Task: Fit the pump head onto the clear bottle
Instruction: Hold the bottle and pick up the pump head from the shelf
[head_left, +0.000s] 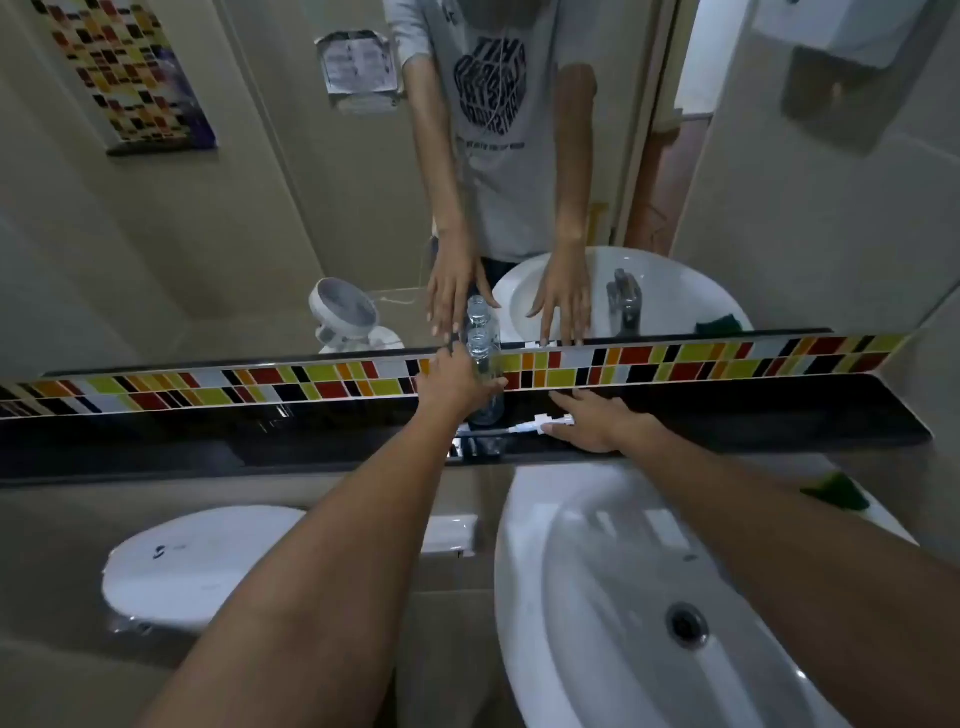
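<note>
A clear bottle (485, 382) stands upright on the black shelf (753, 421) under the mirror. My left hand (449, 384) is at the bottle's left side, fingers spread, thumb reaching toward it; whether it touches is unclear. The white pump head (530, 425) lies flat on the shelf just right of the bottle's base, its thin tube pointing left. My right hand (597, 421) hovers over the pump head's right end with fingers spread, the thumb beside it. Both hands hold nothing.
A white washbasin (597, 597) with a drain sits below the shelf on the right. A white toilet lid (192, 561) is lower left. A coloured tile strip (675, 366) and the mirror back the shelf. A green cloth (836, 491) lies on the basin's right rim.
</note>
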